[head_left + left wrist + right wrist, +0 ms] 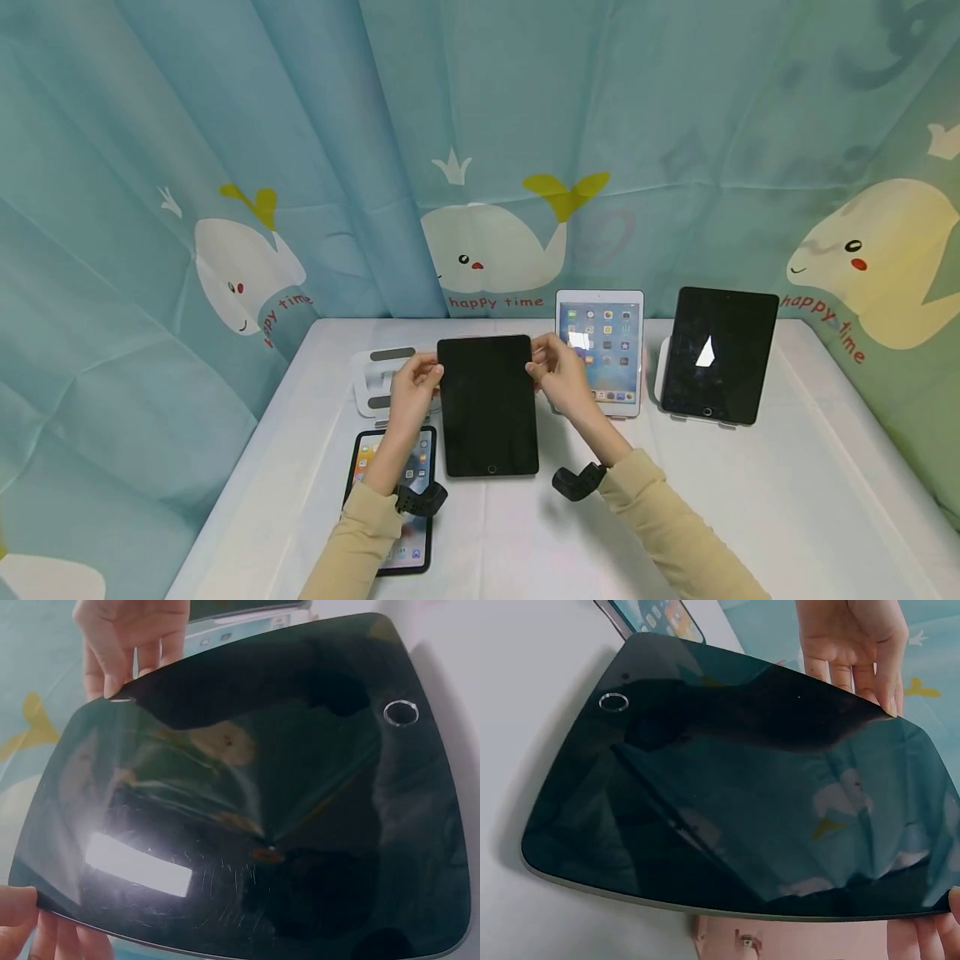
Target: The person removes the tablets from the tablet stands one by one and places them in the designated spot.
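A black tablet [490, 408] with a dark screen and a round home button is held by both hands. My left hand [412, 393] pinches its left edge near the top, thumb on the front and fingers behind. The right hand [561, 377] grips the opposite edge in the same way. In the left wrist view, the left thumb [15, 906] overlaps the glossy screen [300, 787], which reflects the curtain. Below the tablet in the right wrist view, part of a pink stand [795, 939] shows; the tablet hides most of it in the head view.
On the left are a white stand [372, 392] with dark pads and a lit tablet [411, 554] beneath the left forearm. A white tablet [600, 350] and a black tablet [720, 358] lean on stands to the right. A curtain [480, 100] surrounds the white table [825, 500].
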A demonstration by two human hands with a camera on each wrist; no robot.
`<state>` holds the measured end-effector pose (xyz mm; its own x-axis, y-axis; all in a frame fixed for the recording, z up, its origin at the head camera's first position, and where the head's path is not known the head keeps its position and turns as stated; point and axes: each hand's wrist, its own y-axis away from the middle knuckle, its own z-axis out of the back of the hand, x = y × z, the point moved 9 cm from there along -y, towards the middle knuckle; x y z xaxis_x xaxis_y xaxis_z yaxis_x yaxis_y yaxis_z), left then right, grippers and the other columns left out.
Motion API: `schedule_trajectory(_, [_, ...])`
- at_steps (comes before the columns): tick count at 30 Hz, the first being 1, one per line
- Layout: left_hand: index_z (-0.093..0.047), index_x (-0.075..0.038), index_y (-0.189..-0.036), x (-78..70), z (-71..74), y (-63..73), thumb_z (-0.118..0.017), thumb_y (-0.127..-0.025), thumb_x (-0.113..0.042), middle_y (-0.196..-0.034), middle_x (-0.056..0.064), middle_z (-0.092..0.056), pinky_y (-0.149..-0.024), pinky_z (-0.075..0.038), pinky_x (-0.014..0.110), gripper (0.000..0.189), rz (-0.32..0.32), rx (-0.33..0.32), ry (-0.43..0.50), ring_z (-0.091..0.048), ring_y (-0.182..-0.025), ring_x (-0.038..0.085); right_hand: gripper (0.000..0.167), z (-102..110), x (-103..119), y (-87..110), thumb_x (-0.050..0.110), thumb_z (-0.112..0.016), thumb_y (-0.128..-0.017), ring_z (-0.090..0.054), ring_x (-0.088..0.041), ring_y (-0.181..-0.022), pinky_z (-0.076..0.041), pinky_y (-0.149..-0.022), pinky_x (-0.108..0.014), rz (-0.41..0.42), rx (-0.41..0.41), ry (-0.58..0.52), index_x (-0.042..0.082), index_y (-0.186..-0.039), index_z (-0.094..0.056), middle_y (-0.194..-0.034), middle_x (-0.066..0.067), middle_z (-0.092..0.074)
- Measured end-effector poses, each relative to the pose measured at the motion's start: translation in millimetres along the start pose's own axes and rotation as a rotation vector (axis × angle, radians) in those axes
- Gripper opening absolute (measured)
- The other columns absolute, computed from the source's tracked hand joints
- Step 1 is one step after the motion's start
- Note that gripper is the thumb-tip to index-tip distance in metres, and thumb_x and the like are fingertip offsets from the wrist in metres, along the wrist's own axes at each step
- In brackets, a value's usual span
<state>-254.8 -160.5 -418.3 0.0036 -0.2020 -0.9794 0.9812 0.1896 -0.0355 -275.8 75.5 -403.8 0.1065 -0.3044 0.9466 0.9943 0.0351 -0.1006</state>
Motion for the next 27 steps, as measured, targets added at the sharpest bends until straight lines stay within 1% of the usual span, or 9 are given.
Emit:
schedule_trajectory(3, [-0.06,0.004,-0.117,3.5,0.3,2.9,-0.057,-0.095,-0.007,-0.102,0.016,-0.061,-0.066,-0.05,0.022,0.025,0.018,0.005,0.001,-0.053,-0.074,0.004,0.02,-2.2,-4.8,3.0,-0.005,-0.061,-0.087,-0.057,-0.016,-0.063,-0.057,-0.058,-0.035,-0.027,0.015,-0.027,-0.001,-0.107,-0.058,-0.085,-0.014,-0.058])
schedule_trajectory(5, [-0.061,0.004,-0.116,5.8,0.7,4.4,-0.057,-0.094,-0.006,-0.102,0.016,-0.062,-0.067,-0.051,0.025,0.024,0.026,0.007,-0.007,-0.053,-0.074,0.005,0.02,-3.7,-7.8,5.0,-0.005,-0.061,-0.087,-0.057,-0.013,-0.063,-0.057,-0.059,-0.036,-0.039,0.026,-0.041,-0.001,-0.106,-0.058,-0.085,-0.013,-0.057])
schedule_trajectory(8, [-0.061,0.004,-0.115,8.0,1.1,7.5,-0.057,-0.094,-0.006,-0.101,0.016,-0.062,-0.068,-0.052,0.027,0.024,0.034,0.011,-0.019,-0.053,-0.074,0.005,0.02,-6.0,-11.4,8.4,-0.006,-0.061,-0.086,-0.056,-0.013,-0.062,-0.058,-0.059,-0.036,-0.043,0.042,-0.057,-0.002,-0.106,-0.057,-0.084,-0.013,-0.057])
schedule_trajectory(12, [-0.061,0.003,-0.115,12.7,1.0,11.4,-0.057,-0.094,-0.006,-0.1,0.016,-0.062,-0.066,-0.051,0.024,0.023,0.049,0.024,-0.014,-0.053,-0.073,0.004,0.021,-7.5,-15.5,13.6,-0.007,-0.062,-0.085,-0.057,-0.013,-0.061,-0.057,-0.058,-0.035,-0.05,0.045,-0.068,-0.001,-0.105,-0.057,-0.083,-0.014,-0.058])
schedule_trajectory(15, [-0.061,0.003,-0.115,18.0,1.3,15.2,-0.058,-0.094,-0.007,-0.099,0.016,-0.062,-0.065,-0.05,0.022,0.024,0.073,0.031,-0.013,-0.053,-0.072,0.004,0.021,-8.8,-19.7,17.6,-0.007,-0.062,-0.084,-0.056,-0.012,-0.061,-0.057,-0.057,-0.034,-0.063,0.048,-0.067,-0.001,-0.104,-0.057,-0.082,-0.013,-0.059])
schedule_trajectory(19, [-0.061,0.003,-0.115,23.4,1.7,21.6,-0.058,-0.094,-0.008,-0.098,0.016,-0.064,-0.065,-0.05,0.023,0.024,0.103,0.034,-0.026,-0.054,-0.072,0.005,0.021,-11.0,-24.5,22.4,-0.007,-0.062,-0.084,-0.056,-0.011,-0.06,-0.056,-0.055,-0.033,-0.065,0.061,-0.066,-0.002,-0.104,-0.057,-0.081,-0.013,-0.06])
schedule_trajectory(24, [-0.062,0.005,-0.113,27.7,-0.9,26.5,-0.057,-0.094,-0.007,-0.097,0.018,-0.064,-0.064,-0.05,0.024,0.023,0.115,0.044,-0.019,-0.054,-0.071,0.005,0.022,-13.1,-32.1,26.8,-0.009,-0.061,-0.083,-0.054,-0.013,-0.059,-0.055,-0.053,-0.033,-0.073,0.064,-0.085,-0.004,-0.104,-0.057,-0.08,-0.015,-0.059])
schedule_trajectory(27, [-0.061,0.006,-0.113,30.5,-3.0,27.4,-0.057,-0.094,-0.006,-0.095,0.016,-0.064,-0.063,-0.05,0.023,0.023,0.117,0.055,-0.017,-0.053,-0.072,0.007,0.022,-13.0,-37.4,29.8,-0.01,-0.061,-0.083,-0.054,-0.013,-0.058,-0.054,-0.052,-0.031,-0.091,0.062,-0.089,-0.004,-0.104,-0.057,-0.078,-0.013,-0.058])
